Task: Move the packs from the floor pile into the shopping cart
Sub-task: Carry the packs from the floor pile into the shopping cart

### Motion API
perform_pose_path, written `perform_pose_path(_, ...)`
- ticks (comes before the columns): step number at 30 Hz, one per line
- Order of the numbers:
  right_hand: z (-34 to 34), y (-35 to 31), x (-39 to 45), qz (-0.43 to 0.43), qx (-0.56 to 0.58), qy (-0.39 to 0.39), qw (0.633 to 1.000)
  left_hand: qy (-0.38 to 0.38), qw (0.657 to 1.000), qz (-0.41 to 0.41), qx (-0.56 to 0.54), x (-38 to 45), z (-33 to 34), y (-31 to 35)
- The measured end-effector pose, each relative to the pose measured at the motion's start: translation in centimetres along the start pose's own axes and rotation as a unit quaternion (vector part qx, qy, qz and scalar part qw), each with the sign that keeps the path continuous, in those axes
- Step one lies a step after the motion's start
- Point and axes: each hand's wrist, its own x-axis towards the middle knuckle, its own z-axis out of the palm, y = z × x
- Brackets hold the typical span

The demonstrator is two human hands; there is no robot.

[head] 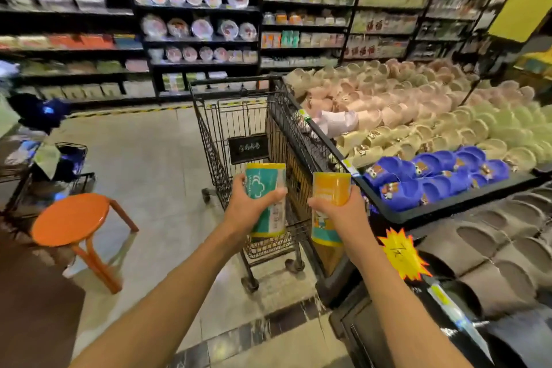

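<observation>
Both forearms reach up from the bottom edge toward frame centre. Left hand (249, 206) grips a teal pack (266, 199) with yellow end bands, fingers curled round its left side, thumb across the front. Right hand (343, 212) grips an orange pack (330, 207) with a teal lower end, fingers wrapped behind it, thumb on the near face. Both packs are cylinders, long axis near upright, tops tipped slightly away from the camera. They sit side by side, apart, not touching.

Black wire shopping cart (239, 134) stands just beyond the hands at frame centre, long axis running away from the camera. The teal pack is in front of the cart's near end; the orange pack is over the cart's right rim. A dark sign plate (248, 148) hangs inside the basket.

Right of the cart, pressed close to it, a low display bin (448, 203) piled with slippers: blue (433, 176) nearest, cream and pink further back. Dark grey slippers (493, 248) fill the lower right, with a yellow starburst price tag (401, 254).

Left of the cart is open tiled floor (149, 164). An orange stool (71, 218) stands at mid-left, well apart from the cart. A smaller black cart (59, 170) with dark goods sits at the left edge. Dark shelving (194, 24) with plates runs across the top, blurred.
</observation>
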Motion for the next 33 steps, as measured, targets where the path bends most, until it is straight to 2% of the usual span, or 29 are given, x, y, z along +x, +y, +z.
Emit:
perform_pose_path(7, 4.8, 0.4, 13.0, 0.029, -0.032, -0.034, 0.999, 0.035, 0.998, -0.039, -0.034, 13.2, 0.4, -2.6)
perform_pose_path(16, 10.7, 3.1, 26.7, 0.097, -0.073, -0.071, 0.99, 0.088, 0.984, -0.14, -0.07, 27.7, 0.2, -7.7)
perform_pose_path(21, 13.6, 8.3, 33.4, 0.158, -0.113, -0.116, 0.974, 0.153, 0.963, -0.217, -0.034, 32.3, 0.0, -13.2)
perform_pose_path(25, 15.3, 14.0, 37.5, 0.235, -0.126, -0.177, 0.947, 0.224, 0.932, -0.284, 0.001, 35.0, 0.2, -18.8)
perform_pose_path(33, 18.5, 25.7, 42.9, 0.322, -0.164, -0.215, 0.907, 0.246, 0.898, -0.353, 0.09, 39.0, 0.9, -30.3)
